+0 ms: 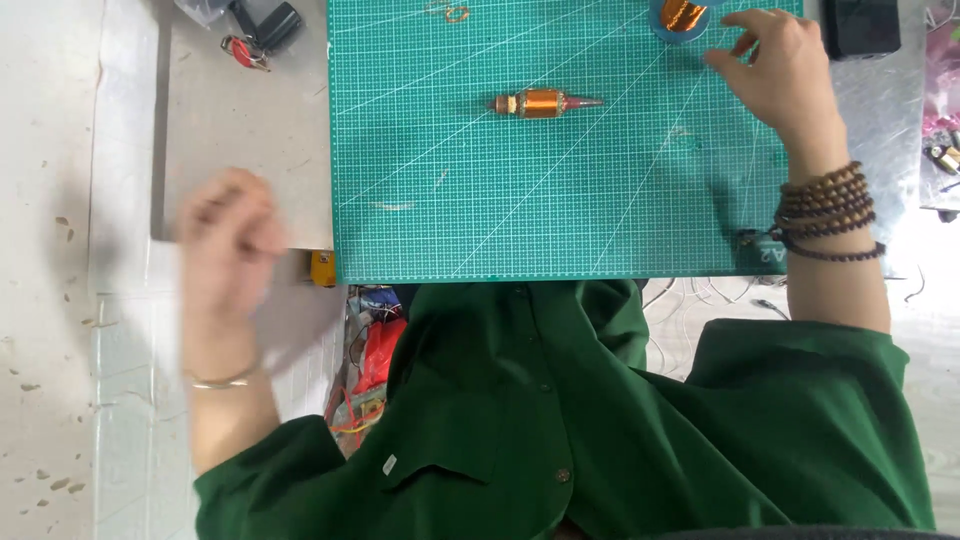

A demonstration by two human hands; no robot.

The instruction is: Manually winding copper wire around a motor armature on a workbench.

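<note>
A green cutting mat (500,200) covers the table in front of me. On it, near the far middle, lies a small motor rotor (545,102) wound with copper wire, its shaft pointing right. My right hand (780,70) reaches to the far right of the mat, fingers apart, beside a blue round holder with a copper coil (680,18) in it. It wears a dark bead bracelet on the wrist. My left hand (228,240) is blurred, off the mat's left edge over the grey table, fingers curled; whether it holds anything is unclear.
A black box (860,25) stands at the far right. Keys and a black fob (260,30) lie at the far left on the grey table (250,130). A small yellow object (322,268) sits at the mat's near left corner. Tangled wires show below the table edge.
</note>
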